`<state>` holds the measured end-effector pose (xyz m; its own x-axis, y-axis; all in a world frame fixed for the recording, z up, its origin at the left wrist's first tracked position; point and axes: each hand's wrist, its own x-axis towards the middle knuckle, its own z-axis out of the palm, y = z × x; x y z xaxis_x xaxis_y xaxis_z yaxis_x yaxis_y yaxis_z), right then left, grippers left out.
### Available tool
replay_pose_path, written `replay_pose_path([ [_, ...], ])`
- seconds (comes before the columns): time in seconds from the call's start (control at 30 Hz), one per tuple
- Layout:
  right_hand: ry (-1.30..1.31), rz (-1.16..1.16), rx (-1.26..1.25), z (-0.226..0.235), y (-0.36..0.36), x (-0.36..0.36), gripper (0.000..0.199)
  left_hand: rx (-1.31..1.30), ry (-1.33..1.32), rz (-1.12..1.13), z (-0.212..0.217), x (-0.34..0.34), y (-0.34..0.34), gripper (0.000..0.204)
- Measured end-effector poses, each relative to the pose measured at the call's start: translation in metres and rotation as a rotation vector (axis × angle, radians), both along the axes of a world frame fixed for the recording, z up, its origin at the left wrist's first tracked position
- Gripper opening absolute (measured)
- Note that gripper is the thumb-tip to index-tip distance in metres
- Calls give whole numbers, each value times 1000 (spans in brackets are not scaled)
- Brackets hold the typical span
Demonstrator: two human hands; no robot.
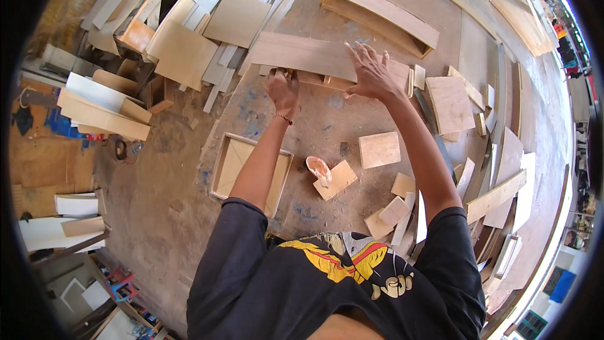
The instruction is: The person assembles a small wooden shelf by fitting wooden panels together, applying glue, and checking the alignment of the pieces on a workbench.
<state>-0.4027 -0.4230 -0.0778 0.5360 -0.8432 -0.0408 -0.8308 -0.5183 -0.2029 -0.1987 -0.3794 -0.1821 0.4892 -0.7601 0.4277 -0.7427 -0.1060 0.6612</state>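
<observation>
A long flat wooden board [308, 50] lies across a narrow wooden frame [340, 80], whose near side shows below it. My left hand [282, 93] is closed at the board's near edge, left of the middle, its fingertips partly hidden. Spread flat, my right hand [371, 74] rests on the right part of the board, thumb toward its near edge. Farther off, a long open-sided wooden box [380, 16] lies on the worktable. Nearer to me are a small plywood block [379, 150] and a scrap piece [336, 181] with a pinkish, smeared cup-like container [319, 169] against it.
A shallow tray-like frame [224, 170] lies under my left forearm. Wood offcuts and a square plywood piece [450, 104] crowd the right side. Stacked panels [236, 20] stand at the far left. Beyond the table's left edge are more boards [104, 116] on the floor.
</observation>
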Motion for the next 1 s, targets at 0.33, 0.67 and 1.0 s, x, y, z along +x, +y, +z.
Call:
replay_pose_path([
  [0.33, -107, 75, 28, -7, -20, 4, 103, 24, -89, 35, 5, -3, -2, 17],
  [0.67, -379, 45, -14, 20, -25, -28, 112, -187, -368, 32, 91, -26, -13, 19],
  [1.0, -780, -57, -131, 36, -23, -39, 121, -591, -663, -144, 196, -49, -54, 23],
])
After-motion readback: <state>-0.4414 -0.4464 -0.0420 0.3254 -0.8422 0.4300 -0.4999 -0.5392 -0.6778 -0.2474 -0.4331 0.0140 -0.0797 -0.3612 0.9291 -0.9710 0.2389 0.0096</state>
